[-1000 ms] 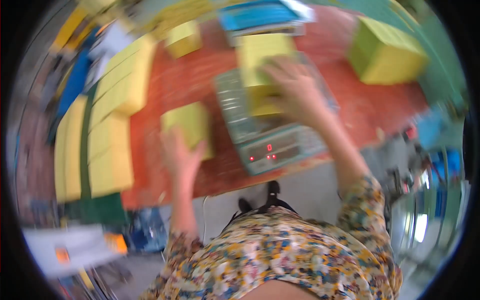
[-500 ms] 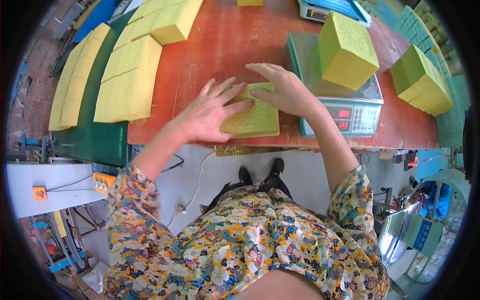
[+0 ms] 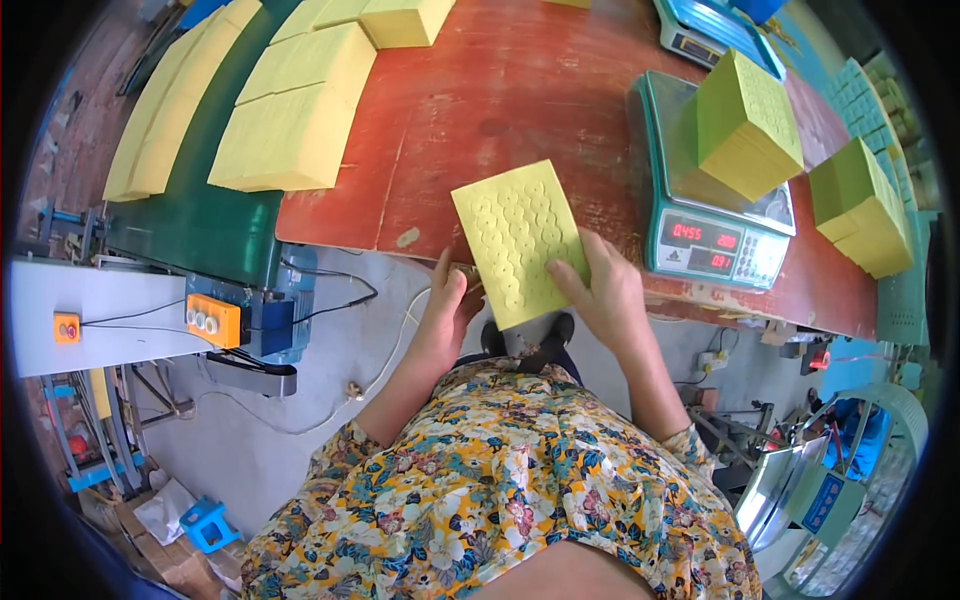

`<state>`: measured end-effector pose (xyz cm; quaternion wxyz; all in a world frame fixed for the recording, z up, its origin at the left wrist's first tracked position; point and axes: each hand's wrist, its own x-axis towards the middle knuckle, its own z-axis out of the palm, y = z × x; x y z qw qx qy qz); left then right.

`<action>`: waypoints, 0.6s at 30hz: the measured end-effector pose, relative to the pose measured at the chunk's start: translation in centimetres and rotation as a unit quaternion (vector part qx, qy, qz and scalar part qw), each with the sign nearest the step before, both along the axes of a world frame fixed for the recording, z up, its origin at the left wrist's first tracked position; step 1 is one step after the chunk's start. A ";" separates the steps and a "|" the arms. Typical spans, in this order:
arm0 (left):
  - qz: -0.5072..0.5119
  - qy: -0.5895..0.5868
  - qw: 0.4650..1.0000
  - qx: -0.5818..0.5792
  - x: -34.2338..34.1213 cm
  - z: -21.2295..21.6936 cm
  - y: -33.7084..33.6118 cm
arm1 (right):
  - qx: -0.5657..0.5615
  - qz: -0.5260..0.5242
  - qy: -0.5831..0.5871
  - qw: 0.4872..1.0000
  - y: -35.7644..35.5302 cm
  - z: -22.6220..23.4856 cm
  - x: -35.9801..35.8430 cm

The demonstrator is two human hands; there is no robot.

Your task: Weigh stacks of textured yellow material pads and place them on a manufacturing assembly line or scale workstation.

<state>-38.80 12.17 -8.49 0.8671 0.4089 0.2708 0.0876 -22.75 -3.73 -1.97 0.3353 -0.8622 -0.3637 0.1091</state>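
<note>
My right hand (image 3: 608, 295) grips a thin stack of yellow joss paper (image 3: 518, 240) at its right edge. The thumb lies on the top face and the other fingers go out of sight along the edge and beneath. Rows of coin-like rings are pressed into that face, and the stack is tilted over the table's front edge. My left hand (image 3: 440, 315) is just off the stack's lower left side, fingers apart and holding nothing that I can see. To the right, a digital scale (image 3: 715, 245) with a lit red display carries a tall yellow paper block (image 3: 748, 125).
Another yellow block (image 3: 860, 205) stands right of the scale on the red table (image 3: 430, 130). Several yellow blocks (image 3: 290, 130) line the left, beside and on a green conveyor belt (image 3: 215, 200). A second scale (image 3: 715, 40) sits at the back. An orange switch box (image 3: 213, 320) is at lower left.
Both hands were pressing the paper stack on the table; now it is raised and turned in my right hand. My left hand has come off toward my body. The scale's display shows different readings.
</note>
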 end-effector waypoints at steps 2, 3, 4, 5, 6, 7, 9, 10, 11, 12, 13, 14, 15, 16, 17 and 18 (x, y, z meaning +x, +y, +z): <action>0.015 -0.070 0.997 0.001 0.7 1.1 -0.1 | 0.022 -0.019 -0.015 0.999 -0.1 -0.5 -1.4; 0.018 -0.072 0.997 0.017 0.8 1.6 -0.1 | 0.026 -0.021 -0.031 0.999 -0.2 -0.7 -1.8; 0.021 -0.074 0.997 0.032 0.9 2.0 -0.2 | 0.027 -0.022 -0.033 0.999 -0.3 -0.8 -2.0; 0.012 -0.076 0.997 0.032 0.9 2.2 -0.4 | 0.024 -0.034 -0.006 0.999 -0.4 -1.0 -2.1; 0.021 -0.050 0.997 0.050 0.6 2.3 -0.7 | 0.021 -0.047 0.022 0.998 -0.6 -1.1 -2.3; 0.028 -0.024 0.997 0.069 0.3 2.3 -0.9 | 0.022 -0.057 0.020 0.998 -0.5 -1.3 -2.5; 0.000 -0.029 0.996 0.087 0.8 2.8 -1.3 | 0.009 -0.053 -0.005 0.999 -0.5 -1.0 -2.6; -0.015 -0.029 0.994 0.105 1.1 2.9 -1.3 | -0.002 -0.053 -0.003 0.999 -0.6 -0.9 -2.7; -0.005 -0.030 0.996 0.089 1.0 2.4 -1.1 | 0.016 -0.052 -0.001 0.999 -0.6 -1.0 -2.9; 0.001 -0.032 0.997 0.071 1.0 1.3 -0.9 | 0.031 -0.053 -0.002 0.998 -0.6 -1.4 -2.6; 0.014 -0.026 0.999 0.019 1.1 1.1 -0.8 | 0.072 -0.033 0.012 0.997 -1.0 -1.6 -2.0; 0.028 -0.016 0.999 -0.033 0.9 0.6 -0.6 | 0.113 -0.010 0.027 0.993 -1.5 -1.9 -1.3; 0.034 -0.006 0.999 -0.027 0.1 -0.2 -0.1 | 0.129 0.017 0.116 0.985 -2.0 -1.6 -0.5; 0.037 0.003 0.999 -0.023 -0.1 -1.0 0.3 | 0.137 0.002 0.104 0.985 -2.8 -1.2 0.4; 0.026 -0.004 1.000 -0.017 -0.2 -0.6 0.2 | 0.150 -0.009 0.158 0.976 -3.5 -0.9 1.2; 0.031 -0.013 0.998 0.059 -0.4 0.4 -0.3 | 0.161 -0.014 0.213 0.963 -4.3 -0.7 2.0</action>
